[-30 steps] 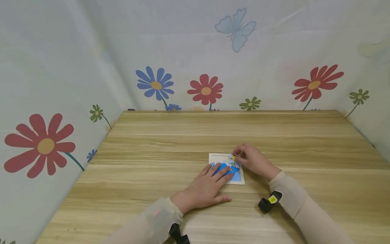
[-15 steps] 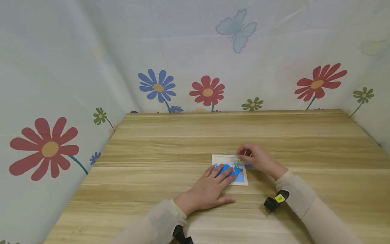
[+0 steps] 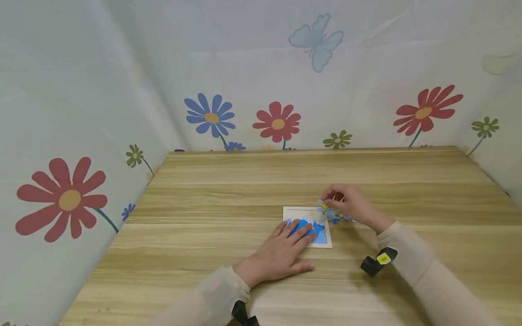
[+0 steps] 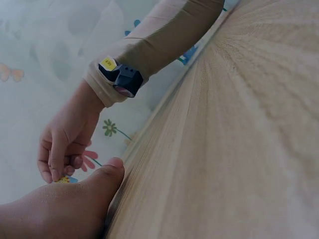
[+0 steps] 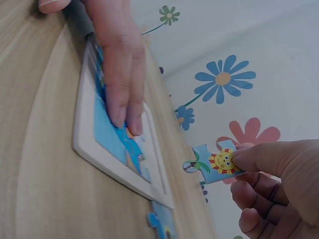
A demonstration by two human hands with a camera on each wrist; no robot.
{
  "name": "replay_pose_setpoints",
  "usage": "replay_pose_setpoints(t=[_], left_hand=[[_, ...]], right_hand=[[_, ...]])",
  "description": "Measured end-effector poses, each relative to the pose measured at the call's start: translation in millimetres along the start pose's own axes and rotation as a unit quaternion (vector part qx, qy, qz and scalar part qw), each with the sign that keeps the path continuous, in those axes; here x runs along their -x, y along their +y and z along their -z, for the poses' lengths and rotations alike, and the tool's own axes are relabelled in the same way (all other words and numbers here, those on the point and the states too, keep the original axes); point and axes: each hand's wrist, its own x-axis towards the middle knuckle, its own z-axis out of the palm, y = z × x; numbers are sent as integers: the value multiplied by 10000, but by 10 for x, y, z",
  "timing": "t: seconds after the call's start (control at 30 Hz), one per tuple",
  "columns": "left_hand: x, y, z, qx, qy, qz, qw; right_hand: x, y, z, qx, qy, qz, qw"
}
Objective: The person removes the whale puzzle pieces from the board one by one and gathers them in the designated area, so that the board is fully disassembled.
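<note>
My left hand lies with its fingers straight and spread over a small white-framed jigsaw puzzle. Beneath its fingers, blue pieces fill the lower part of the tray, while a bare pale strip runs along the top. My right hand pinches a jigsaw piece between thumb and fingers. On it are a smiling yellow sun and a palm tree. That piece is raised above the table near the tray's upper right corner. Below the right hand, another blue jigsaw piece lies beside the frame.
The wooden table extends around the puzzle on all sides. Flower-printed white cloth hangs behind it and at both sides. Each wrist carries a black camera mount.
My right hand has moved up and to the right with the sun piece, away from the tray's upper right corner. More of what lies beside the frame now shows. My left hand stays on the puzzle.
</note>
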Motion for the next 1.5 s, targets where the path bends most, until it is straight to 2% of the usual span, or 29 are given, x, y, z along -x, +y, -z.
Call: replay_pose_setpoints(t=[0.37,0.97,1.5], left_hand=[[-9,-12,-7,89,-114,46,9999],[5,-8,25,97,-64,10,9999],[2,-14,-2,36,-25,8,10000]], right_hand=[[25,-20,268,171,-192,-184,9995],[118,126,555,167,-1130,-909,9893],[300,343,617,152,-1175,-1114,9867]])
